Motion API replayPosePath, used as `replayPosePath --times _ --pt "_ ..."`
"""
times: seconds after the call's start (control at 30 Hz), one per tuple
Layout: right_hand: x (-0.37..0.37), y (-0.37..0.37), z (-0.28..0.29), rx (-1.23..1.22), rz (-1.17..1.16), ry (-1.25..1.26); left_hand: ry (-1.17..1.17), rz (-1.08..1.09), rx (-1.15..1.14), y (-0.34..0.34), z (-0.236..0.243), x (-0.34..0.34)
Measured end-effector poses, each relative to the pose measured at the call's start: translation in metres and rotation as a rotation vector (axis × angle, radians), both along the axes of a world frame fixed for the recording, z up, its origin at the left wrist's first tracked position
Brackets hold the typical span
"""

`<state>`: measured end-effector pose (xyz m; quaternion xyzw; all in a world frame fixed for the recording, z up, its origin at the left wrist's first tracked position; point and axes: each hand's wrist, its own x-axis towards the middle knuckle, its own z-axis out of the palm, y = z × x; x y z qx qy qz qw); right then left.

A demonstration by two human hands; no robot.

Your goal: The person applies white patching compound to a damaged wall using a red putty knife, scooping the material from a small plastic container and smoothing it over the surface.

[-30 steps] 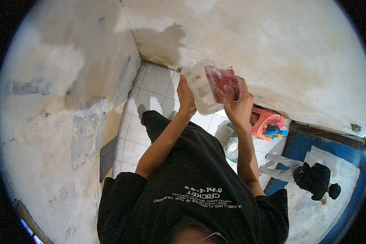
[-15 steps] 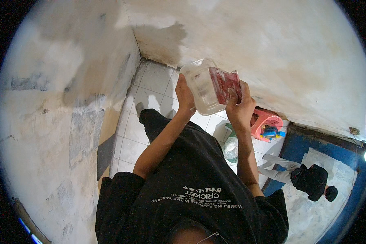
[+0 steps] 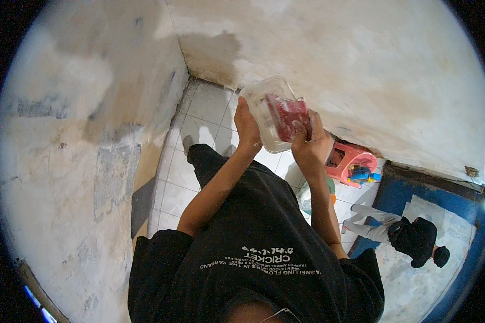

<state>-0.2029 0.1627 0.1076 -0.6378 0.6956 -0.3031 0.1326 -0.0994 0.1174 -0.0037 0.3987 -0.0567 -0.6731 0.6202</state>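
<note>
A clear plastic container (image 3: 275, 132) is held up in my left hand (image 3: 247, 121), whose fingers wrap round its left side. My right hand (image 3: 310, 140) grips a flat red piece (image 3: 285, 112), smeared with white residue, with the thumb across its face. That piece lies over the right part of the container's interior; whether it touches the bottom I cannot tell. Both hands are raised above the tiled floor, near the corner of two mottled walls.
Behind my right forearm are a pink plastic stool (image 3: 350, 153) with a blue-and-yellow object (image 3: 364, 175) on it and a green container (image 3: 307, 196). Stained walls (image 3: 70, 161) flank the tiled floor (image 3: 202, 124). A co-worker (image 3: 412, 237) faces a blue, white-patched wall at the right.
The red piece and my right hand have moved left, further over the container, compared with half a second ago. My left hand has barely moved.
</note>
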Motion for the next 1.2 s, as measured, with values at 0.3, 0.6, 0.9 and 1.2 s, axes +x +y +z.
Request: replayPosePath --times 0.3,0.6,0.9,1.2 --pt "-0.005 -0.002 -0.007 -0.057 0.006 -0.062 0.027 0.008 -0.001 0.001 -0.002 -0.002" --pt "0.01 -0.013 0.018 0.078 0.014 -0.137 0.061 0.034 0.037 0.006 0.002 -0.004" --pt "0.011 -0.019 -0.005 0.225 0.094 -0.028 0.123 -0.098 0.071 0.014 -0.01 -0.007" --pt "0.01 -0.016 -0.021 0.212 0.126 -0.027 0.018 -0.117 0.055 0.017 -0.02 -0.015"
